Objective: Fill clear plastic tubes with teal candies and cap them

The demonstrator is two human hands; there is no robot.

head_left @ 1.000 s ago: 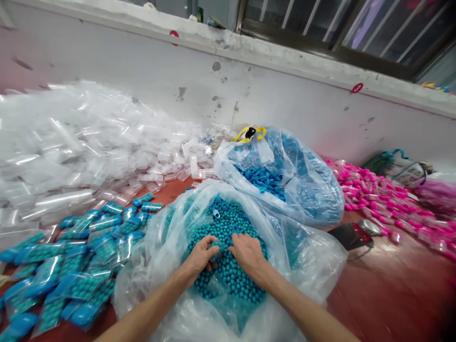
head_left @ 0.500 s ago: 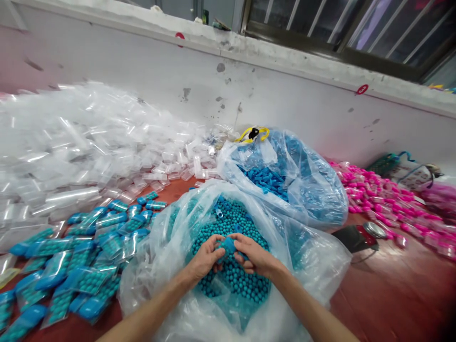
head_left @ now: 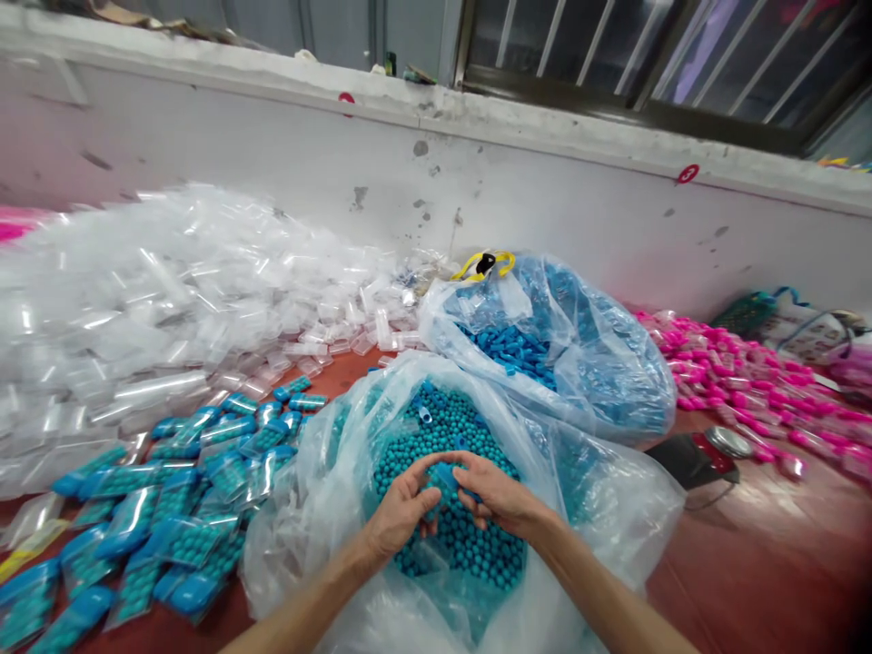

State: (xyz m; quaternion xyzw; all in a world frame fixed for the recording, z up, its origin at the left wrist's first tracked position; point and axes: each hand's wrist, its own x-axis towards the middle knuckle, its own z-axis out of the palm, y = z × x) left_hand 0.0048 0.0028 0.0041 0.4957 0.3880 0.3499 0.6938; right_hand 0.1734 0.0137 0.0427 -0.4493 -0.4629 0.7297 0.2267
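Both hands meet above an open clear plastic bag (head_left: 327, 490) full of teal beads (head_left: 477, 549). My left hand (head_left: 407, 505) is closed at the left side of a small blue-teal plastic container (head_left: 446, 478), its thumb and forefinger curled round. From the right, my right hand (head_left: 496, 493) pinches the same container, with a bit of blue showing under its fingers. The fingers hide most of the container, and blur hides its detail. A small blue cap (head_left: 425, 414) lies on the beads just beyond the hands.
Bead-filled packs with blue ends (head_left: 181, 495) lie on the red floor (head_left: 756, 563) at left, before a large heap of clear empty packs (head_left: 170, 300). Behind is a bag of blue caps (head_left: 518, 350). Pink packs (head_left: 742, 372) and a dark scale-like device (head_left: 701, 454) are at right.
The whole view has shifted slightly right and down. My hands stay together over the beads; the fingers have shifted around the container, and less of it shows between them.
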